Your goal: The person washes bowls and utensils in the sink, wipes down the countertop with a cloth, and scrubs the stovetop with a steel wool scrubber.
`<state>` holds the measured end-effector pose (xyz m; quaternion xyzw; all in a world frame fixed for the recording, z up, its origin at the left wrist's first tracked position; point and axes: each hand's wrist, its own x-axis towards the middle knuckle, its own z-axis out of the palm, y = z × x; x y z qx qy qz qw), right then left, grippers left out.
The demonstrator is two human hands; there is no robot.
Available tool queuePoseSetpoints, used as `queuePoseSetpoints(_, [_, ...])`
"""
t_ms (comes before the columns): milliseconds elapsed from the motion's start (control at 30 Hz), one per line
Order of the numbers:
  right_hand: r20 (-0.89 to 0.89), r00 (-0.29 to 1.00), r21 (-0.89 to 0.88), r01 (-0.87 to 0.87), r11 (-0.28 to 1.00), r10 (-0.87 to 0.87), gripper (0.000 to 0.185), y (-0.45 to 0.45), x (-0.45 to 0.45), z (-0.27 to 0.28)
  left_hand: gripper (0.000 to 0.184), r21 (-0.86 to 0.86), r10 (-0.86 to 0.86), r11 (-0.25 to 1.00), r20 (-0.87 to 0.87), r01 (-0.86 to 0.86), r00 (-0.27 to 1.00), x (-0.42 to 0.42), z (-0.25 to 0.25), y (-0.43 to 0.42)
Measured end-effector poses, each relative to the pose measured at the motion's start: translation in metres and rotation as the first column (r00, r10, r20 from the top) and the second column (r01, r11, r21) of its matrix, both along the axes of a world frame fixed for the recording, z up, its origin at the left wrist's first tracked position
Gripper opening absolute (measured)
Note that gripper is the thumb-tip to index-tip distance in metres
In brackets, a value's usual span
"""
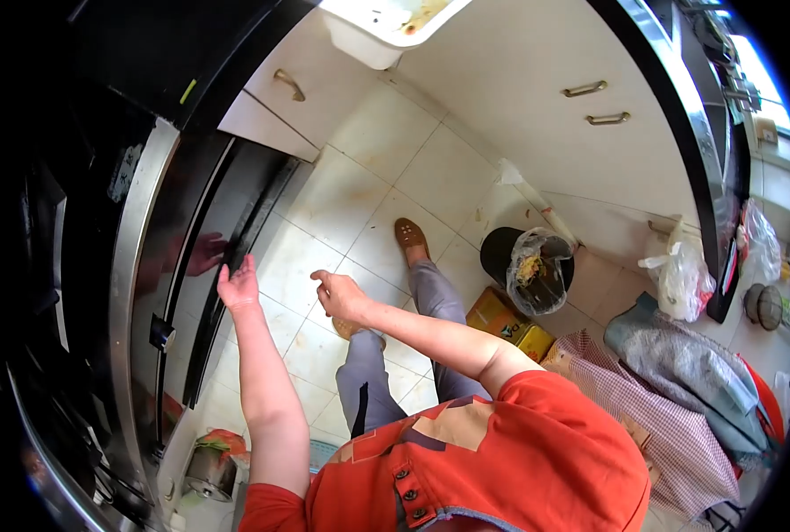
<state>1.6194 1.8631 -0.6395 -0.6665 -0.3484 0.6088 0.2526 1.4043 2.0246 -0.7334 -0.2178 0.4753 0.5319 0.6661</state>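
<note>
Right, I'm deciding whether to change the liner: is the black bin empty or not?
Not empty: yellowish scraps lie in the clear bag lining the black bin. How deep they go, I cannot tell.

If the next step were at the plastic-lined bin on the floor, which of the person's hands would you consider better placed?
Probably the right hand: it is nearer the plastic-lined bin and looks empty. The left hand is farther off, beside the glossy black panel.
</note>
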Motion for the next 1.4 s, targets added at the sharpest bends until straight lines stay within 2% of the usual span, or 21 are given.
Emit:
queuePoseSetpoints(67, [0.005, 1.000, -0.002, 0.011, 1.000, -0.011, 0.036, -0.006, 0.003, 0.012, 0.049, 0.064, -0.062, 0.995, -0.131, 0.071, 0.989, -0.005, 0.006, 0.008])
queuePoseSetpoints(133, [0.108, 0.993, 0.051, -0.053, 0.997, 0.047, 0.036, -0.011, 0.005, 0.017, 0.047, 0.075, -0.082, 0.993, -0.149, 0.094, 0.985, -0.005, 0.020, 0.008])
queuePoseSetpoints(200, [0.120, 0.992, 0.033, -0.047, 0.998, 0.042, 0.036, -0.011, 0.014, 0.031, 0.046, 0.048, -0.125, 0.988, -0.288, 0.145, 0.949, 0.011, 0.055, -0.005])
queuePoseSetpoints(267, [0.127, 0.991, 0.031, -0.047, 0.998, 0.042, 0.037, -0.017, 0.016, 0.044, 0.049, 0.055, -0.291, 0.946, -0.294, 0.320, 0.911, 0.015, 0.067, -0.030])
queuePoseSetpoints(300, [0.212, 0.977, 0.131, -0.040, 0.991, 0.011, 0.035, -0.022, 0.018, 0.042, 0.050, 0.070, -0.392, 0.902, -0.285, 0.426, 0.875, 0.018, 0.074, -0.044])
queuePoseSetpoints(333, [0.294, 0.955, 0.234, -0.042, 0.971, -0.030, 0.035, -0.025, 0.022, 0.048, 0.055, 0.061, -0.517, 0.839, -0.216, 0.540, 0.828, 0.017, 0.075, -0.062])
queuePoseSetpoints(400, [0.188, 0.979, 0.188, 0.041, 0.981, -0.077, 0.034, -0.035, 0.039, 0.075, 0.063, 0.045, -0.786, 0.600, -0.155, 0.799, 0.599, 0.034, 0.106, -0.093])
queuePoseSetpoints(433, [0.192, 0.978, 0.162, 0.049, 0.986, -0.080, 0.034, -0.041, 0.048, 0.086, 0.060, 0.029, -0.835, 0.511, -0.220, 0.859, 0.504, 0.047, 0.133, -0.109])
queuePoseSetpoints(533, [0.037, 0.985, 0.053, 0.165, 0.985, -0.167, 0.034, -0.064, 0.081, 0.140, 0.051, -0.067, -0.908, 0.290, -0.334, 0.955, 0.252, 0.072, 0.193, -0.137])
queuePoseSetpoints(567, [0.009, 0.977, 0.016, 0.212, 0.977, -0.212, 0.033, -0.071, 0.092, 0.162, 0.051, -0.048, -0.895, 0.300, -0.360, 0.953, 0.264, 0.079, 0.211, -0.140])
queuePoseSetpoints(600, [-0.020, 0.970, -0.035, 0.242, 0.970, -0.243, 0.032, -0.080, 0.102, 0.173, 0.047, -0.047, -0.886, 0.257, -0.410, 0.965, 0.216, 0.086, 0.231, -0.142])
queuePoseSetpoints(767, [-0.029, 0.955, 0.012, 0.296, 0.955, -0.296, 0.031, -0.109, 0.164, 0.222, 0.037, -0.063, -0.795, 0.156, -0.601, 0.986, 0.088, 0.142, 0.310, -0.138])
queuePoseSetpoints(800, [-0.026, 0.952, 0.035, 0.307, 0.951, -0.306, 0.030, -0.110, 0.179, 0.234, 0.037, -0.059, -0.777, 0.171, -0.622, 0.983, 0.098, 0.153, 0.318, -0.136])
queuePoseSetpoints(833, [-0.032, 0.954, 0.062, 0.298, 0.952, -0.297, 0.030, -0.109, 0.195, 0.243, 0.037, -0.052, -0.776, 0.138, -0.627, 0.989, 0.075, 0.165, 0.324, -0.134])
queuePoseSetpoints(900, [-0.082, 0.917, 0.084, 0.396, 0.915, -0.389, 0.030, -0.109, 0.226, 0.260, 0.036, -0.053, -0.761, 0.089, -0.648, 0.995, 0.034, 0.199, 0.343, -0.129])
queuePoseSetpoints(1000, [-0.062, 0.913, 0.171, 0.407, 0.897, -0.402, 0.031, -0.102, 0.274, 0.285, 0.035, -0.027, -0.699, 0.026, -0.715, 0.999, -0.001, 0.256, 0.374, -0.124])
queuePoseSetpoints(1067, [-0.059, 0.911, 0.201, 0.411, 0.889, -0.408, 0.031, -0.098, 0.300, 0.296, 0.035, 0.003, -0.669, 0.007, -0.744, 1.000, 0.007, 0.292, 0.392, -0.121])
queuePoseSetpoints(1133, [-0.096, 0.910, 0.256, 0.414, 0.874, -0.403, 0.031, -0.093, 0.327, 0.307, 0.034, 0.044, -0.554, -0.073, -0.833, 0.996, -0.004, 0.327, 0.404, -0.116])
queuePoseSetpoints(1200, [-0.071, 0.905, 0.295, 0.420, 0.858, -0.419, 0.030, -0.092, 0.349, 0.324, 0.032, 0.068, -0.540, -0.091, -0.842, 0.994, 0.008, 0.355, 0.417, -0.112])
queuePoseSetpoints(1267, [0.015, 0.896, 0.354, 0.410, 0.840, -0.443, 0.029, -0.091, 0.369, 0.332, 0.030, 0.073, -0.451, -0.152, -0.893, 0.986, -0.003, 0.374, 0.423, -0.105])
queuePoseSetpoints(1400, [0.013, 0.861, 0.360, 0.470, 0.806, -0.508, 0.027, -0.096, 0.398, 0.329, 0.030, 0.075, -0.382, -0.168, -0.924, 0.983, 0.005, 0.403, 0.435, -0.084])
